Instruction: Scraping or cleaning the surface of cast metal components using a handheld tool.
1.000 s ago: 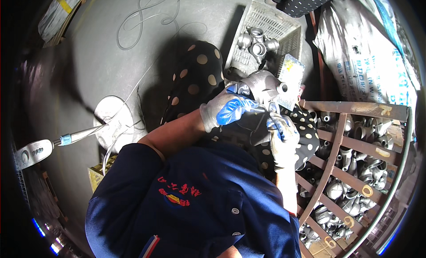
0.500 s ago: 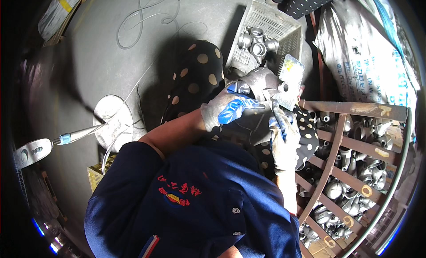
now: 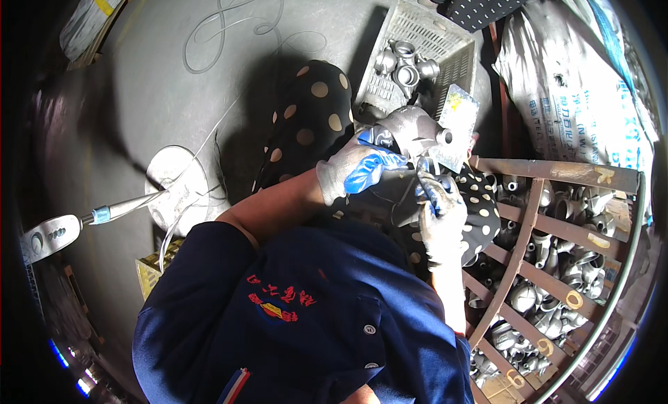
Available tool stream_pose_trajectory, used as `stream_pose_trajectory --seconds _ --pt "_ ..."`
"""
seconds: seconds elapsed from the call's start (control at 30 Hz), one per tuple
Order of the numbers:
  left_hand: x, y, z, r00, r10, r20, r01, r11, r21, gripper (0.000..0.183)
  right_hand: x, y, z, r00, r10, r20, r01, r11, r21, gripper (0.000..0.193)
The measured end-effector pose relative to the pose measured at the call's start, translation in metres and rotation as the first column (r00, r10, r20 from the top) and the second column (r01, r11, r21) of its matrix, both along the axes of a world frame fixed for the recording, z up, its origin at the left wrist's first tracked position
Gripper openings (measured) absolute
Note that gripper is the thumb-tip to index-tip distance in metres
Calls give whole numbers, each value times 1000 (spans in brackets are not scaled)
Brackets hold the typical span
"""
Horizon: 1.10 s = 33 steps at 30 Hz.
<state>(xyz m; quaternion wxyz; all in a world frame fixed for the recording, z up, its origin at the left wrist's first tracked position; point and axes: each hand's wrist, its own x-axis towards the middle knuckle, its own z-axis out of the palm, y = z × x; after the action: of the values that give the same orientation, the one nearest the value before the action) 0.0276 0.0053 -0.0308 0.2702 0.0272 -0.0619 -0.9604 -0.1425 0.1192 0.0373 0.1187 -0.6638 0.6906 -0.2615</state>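
My left hand [image 3: 358, 171], in a grey glove with a blue coated palm, is closed on the near left side of a grey metal casting [image 3: 412, 128]. The casting has a rounded body and a short round pipe stub on its right. My right hand [image 3: 443, 209], gloved alike, has its fingers drawn together at the casting's near edge. What its fingers grip, if anything, is too small and hidden to name. Just behind the casting, a flat, stained light-coloured plate [image 3: 459, 115] stands tilted.
Beyond my hands a grey plastic crate [image 3: 456, 60] holds several metal castings [image 3: 406, 75]. At right, a rusty barred metal bin [image 3: 518, 258] contains many more. A white sack [image 3: 563, 91] stands behind it. A round white stand base [image 3: 177, 185] and loose cable [image 3: 202, 63] lie left.
My right hand's fingers have curled and shifted slightly left along the casting's near edge. My left hand and the casting have stayed almost in place.
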Motion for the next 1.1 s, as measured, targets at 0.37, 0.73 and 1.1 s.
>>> stream_pose_trajectory --seconds 0.37,0.73,1.1 --pt "-5 4 23 848 313 427 -48 849 -526 29 -10 1 8 883 -71 464 38 996 81 32" --pt "-1 2 1 933 56 356 -12 992 -125 26 -18 -5 9 966 41 257 -72 991 114 28" --pt "-6 4 44 887 61 457 -19 995 -95 29 -8 3 5 950 -55 307 67 997 -26 32"
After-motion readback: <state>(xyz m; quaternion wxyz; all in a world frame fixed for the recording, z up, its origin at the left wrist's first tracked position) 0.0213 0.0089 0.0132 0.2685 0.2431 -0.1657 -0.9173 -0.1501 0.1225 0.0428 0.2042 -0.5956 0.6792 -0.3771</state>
